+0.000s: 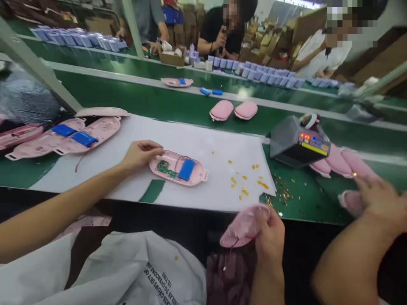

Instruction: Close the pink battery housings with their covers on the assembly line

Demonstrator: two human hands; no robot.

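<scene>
My left hand (pixel 142 156) pinches the left end of a pink plastic case half (pixel 203 174), which lies open side up on the white sheet. Inside this half are a green circuit board (pixel 165 169) and a blue battery pack (pixel 186 170), with a thin wire running between them. Just off the table's front edge, my right hand (pixel 271 231) grips a second pink case half (pixel 239 231), tilted, with a thin wire dangling from it. The fingertips of that hand are partly hidden behind the pink plastic.
Yellow tape bits (pixel 244 192) lie scattered on the white sheet (pixel 190 199). More pink halves with blue batteries (pixel 85 139) rest at left. A dark device with a lit display (pixel 299 142) stands right, near a co-worker's hand (pixel 378 192). Lilac cups (pixel 267 76) line the far belt.
</scene>
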